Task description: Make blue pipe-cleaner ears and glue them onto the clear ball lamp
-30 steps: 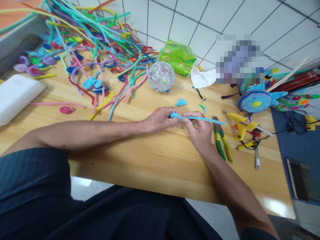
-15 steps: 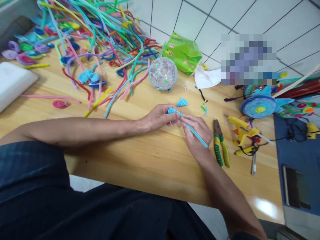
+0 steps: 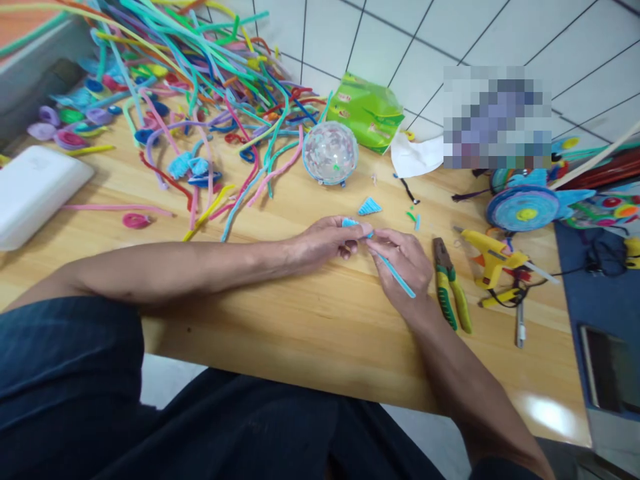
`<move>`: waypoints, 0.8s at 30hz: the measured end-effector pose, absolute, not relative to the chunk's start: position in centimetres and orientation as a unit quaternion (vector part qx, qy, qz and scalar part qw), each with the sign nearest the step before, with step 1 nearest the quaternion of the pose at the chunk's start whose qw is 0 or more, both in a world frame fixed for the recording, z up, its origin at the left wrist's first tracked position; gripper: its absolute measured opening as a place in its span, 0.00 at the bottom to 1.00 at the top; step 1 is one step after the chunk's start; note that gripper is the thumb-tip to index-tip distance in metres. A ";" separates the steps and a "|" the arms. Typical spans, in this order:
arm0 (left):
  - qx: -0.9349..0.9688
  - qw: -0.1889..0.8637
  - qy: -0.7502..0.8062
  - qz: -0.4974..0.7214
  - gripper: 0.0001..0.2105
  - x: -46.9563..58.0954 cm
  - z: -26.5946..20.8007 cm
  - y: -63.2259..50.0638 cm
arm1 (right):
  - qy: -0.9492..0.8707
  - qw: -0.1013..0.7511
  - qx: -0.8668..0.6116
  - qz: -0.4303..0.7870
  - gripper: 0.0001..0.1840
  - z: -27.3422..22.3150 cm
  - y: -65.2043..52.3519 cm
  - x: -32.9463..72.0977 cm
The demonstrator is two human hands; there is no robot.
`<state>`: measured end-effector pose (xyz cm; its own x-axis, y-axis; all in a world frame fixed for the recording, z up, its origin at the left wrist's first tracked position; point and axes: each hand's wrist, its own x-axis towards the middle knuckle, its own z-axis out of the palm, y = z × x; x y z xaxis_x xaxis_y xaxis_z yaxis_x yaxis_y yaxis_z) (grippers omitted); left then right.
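Between my hands is a light blue pipe cleaner, its near part bent into a small zigzag piece and its straight tail slanting down across my right palm. My left hand is closed on the folded part, thumb on top, hiding much of it. The fingertips of my right hand pinch the pipe cleaner where the tail leaves the folds. Just beyond my hands a finished-looking light blue ribbed triangle lies on the table.
A clear dome and a green packet stand behind. Pliers and a yellow glue gun lie right of my hand. Loose pipe cleaners heap at back left, near a white box-like object. A blue disc-bodied figure sits far right.
The view has shifted slightly. My left thumb now covers more of the folded part, and my right fingers have moved a little at the fold.
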<state>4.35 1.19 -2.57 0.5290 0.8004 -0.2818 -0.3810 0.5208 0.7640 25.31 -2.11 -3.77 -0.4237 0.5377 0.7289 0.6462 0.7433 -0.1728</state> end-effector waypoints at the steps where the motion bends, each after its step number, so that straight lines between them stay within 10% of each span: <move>1: 0.321 0.813 0.323 0.363 0.19 4.3 -2.5 1.2 | -0.845 0.404 -0.344 -0.071 0.18 -3.8 -2.1 25.3; 15: 0.308 0.814 0.341 0.354 0.03 4.7 -2.2 0.6 | -0.824 0.429 -0.368 -0.034 0.15 -3.5 -2.8 25.4; 24: 0.430 0.744 0.334 0.388 0.11 4.3 -3.6 0.8 | -0.819 0.407 -0.402 -0.055 0.11 -3.7 -2.8 25.2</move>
<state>4.32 0.83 -3.60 0.4754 0.8646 -0.1629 -0.2907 0.3291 0.8984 25.18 -2.80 -3.70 -0.3460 0.6134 0.7099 0.7025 0.6710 -0.2373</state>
